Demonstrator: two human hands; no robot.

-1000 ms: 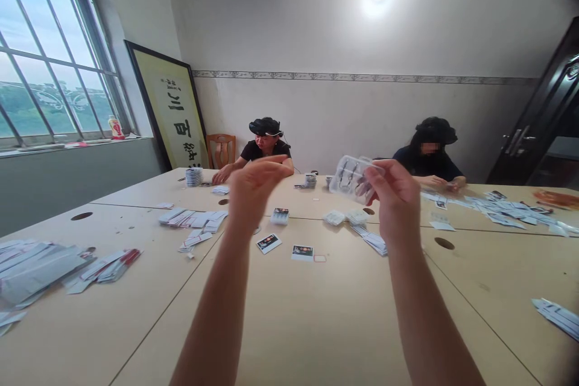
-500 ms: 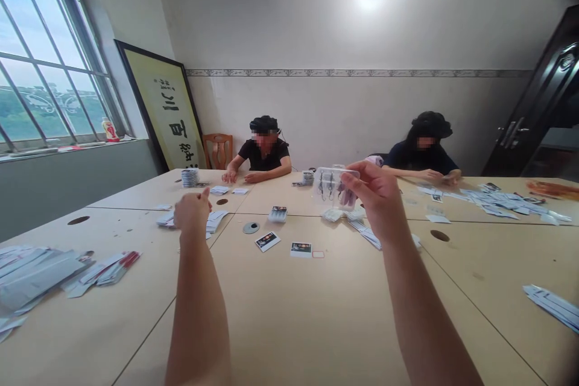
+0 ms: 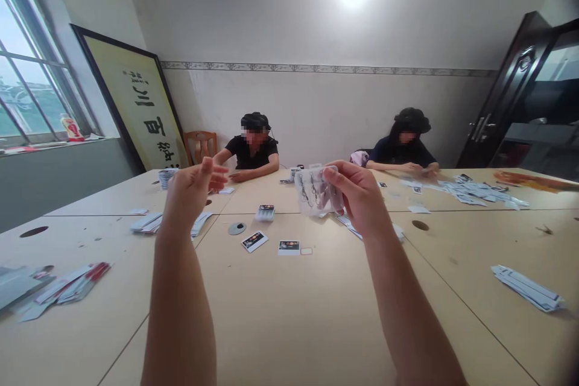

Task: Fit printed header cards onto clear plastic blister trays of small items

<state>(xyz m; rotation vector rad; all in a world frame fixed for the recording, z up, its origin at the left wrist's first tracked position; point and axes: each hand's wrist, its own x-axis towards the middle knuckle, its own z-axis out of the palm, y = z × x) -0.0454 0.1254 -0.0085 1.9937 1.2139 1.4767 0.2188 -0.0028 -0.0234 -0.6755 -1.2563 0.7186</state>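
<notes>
A: Where is the clear box (image 3: 316,193)?

B: Up over the tabletop (image 3: 289,313), in the right hand (image 3: 359,196). That grip is narrow. The thumb and fingers pinch the right edge of the box.

A: What's inside?

B: Little dark things in rows. They're too small for me to name.

A: And the left hand (image 3: 186,198)?

B: It's to the left of the clear box, well apart from it. Its grip is loose and wide, and I see nothing in it.

A: What has just changed?

B: The left fingers have come uncurled from a fist, and now they stick out toward the box. The box tips a bit more, too. I think that means the right hand does all the holding, and the left one is free.

A: What else is around?

B: Lower than the clear box and to its left are a small box with a dark top (image 3: 265,213), a grey disc (image 3: 236,228) and a tilted picture card (image 3: 254,242). To the right of the clear box is a messy pile of white packets (image 3: 479,192). Past the clear box sit two people, one on its left (image 3: 256,154) and one on its right (image 3: 398,154).
</notes>
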